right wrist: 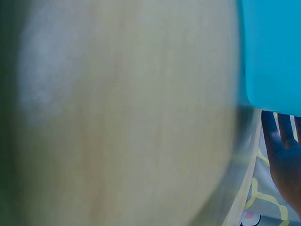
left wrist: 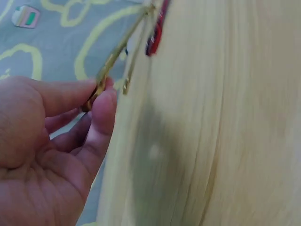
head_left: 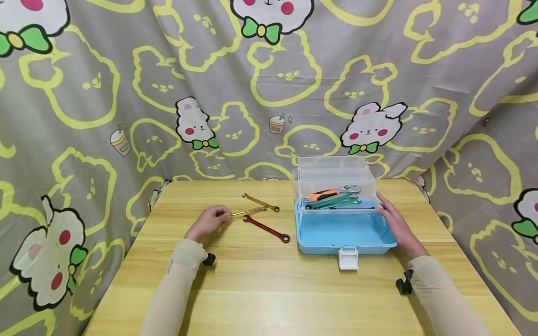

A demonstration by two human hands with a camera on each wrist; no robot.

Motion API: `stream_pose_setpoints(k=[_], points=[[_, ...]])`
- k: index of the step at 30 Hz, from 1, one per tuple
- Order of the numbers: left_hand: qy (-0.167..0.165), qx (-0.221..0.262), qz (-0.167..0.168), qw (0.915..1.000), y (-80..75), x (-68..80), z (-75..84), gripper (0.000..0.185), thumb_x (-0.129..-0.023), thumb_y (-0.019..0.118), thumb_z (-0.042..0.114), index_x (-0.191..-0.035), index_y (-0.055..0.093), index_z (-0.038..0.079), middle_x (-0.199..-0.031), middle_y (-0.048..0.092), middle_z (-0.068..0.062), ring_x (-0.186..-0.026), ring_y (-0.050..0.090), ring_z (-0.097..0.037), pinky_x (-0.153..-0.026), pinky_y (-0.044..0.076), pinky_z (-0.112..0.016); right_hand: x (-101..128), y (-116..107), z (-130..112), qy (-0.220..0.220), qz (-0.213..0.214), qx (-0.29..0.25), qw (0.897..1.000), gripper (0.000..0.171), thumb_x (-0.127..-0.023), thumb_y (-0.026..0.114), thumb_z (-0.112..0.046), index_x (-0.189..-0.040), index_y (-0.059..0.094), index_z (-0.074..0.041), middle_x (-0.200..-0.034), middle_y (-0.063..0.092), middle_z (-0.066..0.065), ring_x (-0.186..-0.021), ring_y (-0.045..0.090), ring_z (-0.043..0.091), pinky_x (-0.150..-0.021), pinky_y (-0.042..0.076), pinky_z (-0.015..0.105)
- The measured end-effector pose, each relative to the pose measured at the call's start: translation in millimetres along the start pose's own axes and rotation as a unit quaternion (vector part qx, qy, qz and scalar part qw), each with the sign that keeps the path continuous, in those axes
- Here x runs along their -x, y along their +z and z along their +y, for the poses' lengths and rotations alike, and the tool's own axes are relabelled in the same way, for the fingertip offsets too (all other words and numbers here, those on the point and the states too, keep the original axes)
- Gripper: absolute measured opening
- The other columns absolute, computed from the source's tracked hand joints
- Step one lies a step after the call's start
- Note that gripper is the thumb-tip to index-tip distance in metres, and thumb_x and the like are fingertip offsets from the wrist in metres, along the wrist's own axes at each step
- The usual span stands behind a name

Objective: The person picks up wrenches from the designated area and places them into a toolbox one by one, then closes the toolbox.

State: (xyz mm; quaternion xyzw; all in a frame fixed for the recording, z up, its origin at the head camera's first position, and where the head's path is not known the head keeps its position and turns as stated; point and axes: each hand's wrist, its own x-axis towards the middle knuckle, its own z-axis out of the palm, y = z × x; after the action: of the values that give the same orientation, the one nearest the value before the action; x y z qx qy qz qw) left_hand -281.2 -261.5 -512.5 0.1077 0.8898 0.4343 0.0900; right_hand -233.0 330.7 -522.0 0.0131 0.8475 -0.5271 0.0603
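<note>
On the wooden table (head_left: 269, 289), in front of the rabbit-print cloth (head_left: 84, 93), we saw a blue toolbox (head_left: 342, 233) with its clear tray (head_left: 334, 184) holding several tools. Our right hand (head_left: 397, 226) lay flat against the box's right side, fingers straight and gripping nothing. Well to the left of the box lay a red wrench (head_left: 266, 228), running from upper left to lower right, and a gold wrench (head_left: 260, 202) beyond it at a similar slant. Our left hand (head_left: 208, 220) pinched the near end of a second gold wrench (head_left: 248, 212) between thumb and fingertips (left wrist: 106, 106); its long axis ran nearly level, pointing right toward the box.
</note>
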Motion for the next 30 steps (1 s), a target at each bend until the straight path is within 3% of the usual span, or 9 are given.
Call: stream_pose_setpoints(k=[7, 14, 21, 25, 30], points=[[-0.03, 0.122, 0.03, 0.9916, -1.3, 5.2, 3.3, 0.033, -0.109, 0.056, 0.02, -0.125, 0.065, -0.007, -0.106, 0.066, -0.027, -0.096, 0.062, -0.034, -0.089, 0.054, -0.044, -1, 0, 0, 0.001, 0.001, -0.002, 1.0, 0.07, -0.109, 0.03, -0.06, -0.167, 0.001, -0.034, -0.174, -0.01, 0.011, -0.157, -0.006, 0.052, -0.115, 0.002, 0.082], [-0.043, 0.221, 0.048, 0.9732, -2.8, 10.4, 8.4, 0.038, -0.109, 0.055, 0.021, -0.13, 0.06, -0.011, -0.11, 0.066, -0.019, -0.103, 0.061, -0.032, -0.099, 0.051, -0.051, -1, 0, 3, 0.0, 0.002, -0.001, 1.0, 0.069, -0.109, 0.03, -0.06, -0.167, 0.001, -0.035, -0.174, -0.01, 0.01, -0.157, -0.006, 0.052, -0.114, 0.001, 0.083], [-0.033, 0.307, 0.055, 0.9496, -1.7, 16.3, 17.9, 0.039, -0.107, 0.057, 0.016, -0.131, 0.056, -0.014, -0.1, 0.065, -0.002, -0.09, 0.061, -0.011, -0.09, 0.054, -0.031, -3, 0, 6, -0.001, -0.001, -0.004, 1.0, 0.068, -0.109, 0.029, -0.059, -0.167, 0.0, -0.035, -0.174, -0.011, 0.01, -0.156, -0.006, 0.053, -0.114, 0.001, 0.083], [-0.024, 0.344, 0.059, 0.9369, 0.7, 17.5, 23.5, 0.04, -0.107, 0.056, 0.013, -0.133, 0.052, -0.018, -0.097, 0.065, 0.002, -0.087, 0.06, -0.009, -0.082, 0.053, -0.021, -4, -1, 8, -0.001, -0.002, -0.006, 1.0, 0.069, -0.11, 0.03, -0.058, -0.167, 0.0, -0.035, -0.174, -0.011, 0.011, -0.156, -0.006, 0.053, -0.114, 0.001, 0.083], [-0.011, 0.354, 0.058, 0.9333, 2.5, 18.6, 31.2, 0.039, -0.107, 0.057, 0.011, -0.134, 0.053, -0.018, -0.098, 0.066, 0.0, -0.087, 0.061, -0.01, -0.08, 0.053, -0.02, -5, -1, 8, 0.001, -0.003, -0.007, 1.0, 0.068, -0.11, 0.029, -0.058, -0.167, 0.0, -0.035, -0.174, -0.011, 0.01, -0.156, -0.008, 0.053, -0.114, 0.001, 0.083]])
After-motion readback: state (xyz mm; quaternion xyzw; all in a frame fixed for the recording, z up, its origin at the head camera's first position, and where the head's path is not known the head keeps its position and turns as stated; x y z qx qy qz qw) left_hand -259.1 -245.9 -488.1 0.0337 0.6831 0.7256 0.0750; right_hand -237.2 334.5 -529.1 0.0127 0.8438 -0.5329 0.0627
